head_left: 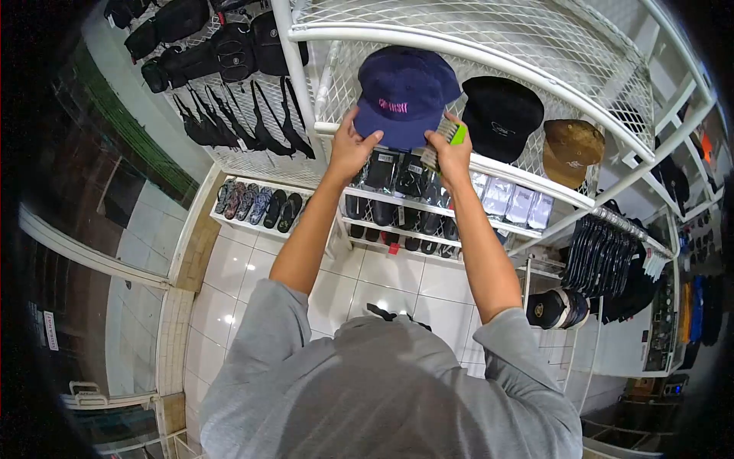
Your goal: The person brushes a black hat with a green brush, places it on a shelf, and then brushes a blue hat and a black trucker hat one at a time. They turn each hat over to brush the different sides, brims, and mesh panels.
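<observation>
A navy blue baseball cap [397,84] with pink lettering on its front is at the edge of the white mesh shelf, brim towards me. My left hand [354,147] is closed on the left side of the brim, thumb on top. At the brim's right side is my right hand [449,149], its thumb against the edge. That same hand also grips what looks like a brush [458,135], with a bright green part and pale bristles, partly covered by the fingers. Just right of it sit a black cap [501,118] and a brown cap [572,153].
Below the caps, a white rack [413,200] carries packaged goods and dark footwear. Sandals [256,205] line a low shelf on the left, under hanging black bags [222,53]. Dark clothes [604,256] hang at right above more caps [558,307]. Glass doors [84,306] stand at left.
</observation>
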A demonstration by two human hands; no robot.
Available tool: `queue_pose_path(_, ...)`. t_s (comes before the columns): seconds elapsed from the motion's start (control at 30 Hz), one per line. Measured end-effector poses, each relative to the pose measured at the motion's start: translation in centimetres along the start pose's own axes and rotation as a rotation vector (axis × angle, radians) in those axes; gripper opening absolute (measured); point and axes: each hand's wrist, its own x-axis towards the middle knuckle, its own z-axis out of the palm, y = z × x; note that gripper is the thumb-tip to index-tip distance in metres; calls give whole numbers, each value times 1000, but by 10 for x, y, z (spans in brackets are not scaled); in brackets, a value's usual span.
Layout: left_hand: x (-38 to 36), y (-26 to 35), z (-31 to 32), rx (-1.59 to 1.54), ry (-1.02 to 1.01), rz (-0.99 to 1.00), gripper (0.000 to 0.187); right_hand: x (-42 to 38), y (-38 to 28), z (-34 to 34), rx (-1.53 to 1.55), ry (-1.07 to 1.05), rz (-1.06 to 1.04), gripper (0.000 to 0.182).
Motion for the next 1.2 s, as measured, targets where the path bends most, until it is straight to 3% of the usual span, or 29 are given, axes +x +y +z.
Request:
queue_pose_path(0.07, 30, -17, 3, 11, 97, 108, 73, 30, 2, 6, -355, 61, -53, 61)
queue_pose_path(0.13, 55, -37, -5, 564, 279, 310, 83, 43, 1, 14, -463, 103, -94, 62)
queue_pose_path(0.17, 62, -42, -6, 757, 275, 265, 87, 46, 0, 18, -652, 111, -170, 64)
queue_pose_path(0.2, 61, -42, -5, 751, 271, 266, 87, 50, 0, 22, -844, 118, -246, 65)
queue_pose_path(0.27, 56, -46, -3, 1014, 274, 320, 79, 48, 2, 27, -1122, 41, -179, 76)
queue_pose_path(0.37, 57, -72, -2, 1043, 381, 532, 70, 33, 9, 36, -1382, 14, -197, 83)
queue_pose_path(0.4, 58, -73, -3, 1109, 401, 638, 66, 37, 6, 40, -1385, 24, -192, 83)
queue_pose_path(0.6, 56, -75, -7, 891, 334, 619, 53, 43, -4, 48, -1528, -77, -81, 86)
queue_pose_path(0.8, 54, -79, -5, 875, 392, 527, 32, 40, -1, 59, -1559, -12, -133, 66)
queue_pose_path(0.87, 34, -75, -2, 874, 307, 528, 34, 33, 23, 50, -1484, 46, -264, 74)
queue_pose_path(0.97, -20, -78, 13, 790, 265, 567, 39, -37, -2, 22, -1065, 47, -446, 59)
queue_pose_path(1.0, -46, -85, 24, 739, 230, 541, 41, -67, -11, 7, -1027, 39, -308, 57)
queue_pose_path(1.03, -72, -94, 35, 718, 153, 468, 42, -93, -2, -16, -917, 74, -347, 55)
queue_pose_path(1.13, -158, -148, 74, 643, -142, 157, 44, -185, 29, -106, -859, 182, -101, 52)
queue_pose_path(1.2, -205, -164, 106, 543, -395, -150, 44, -248, 52, -173, -831, 404, 208, 43)
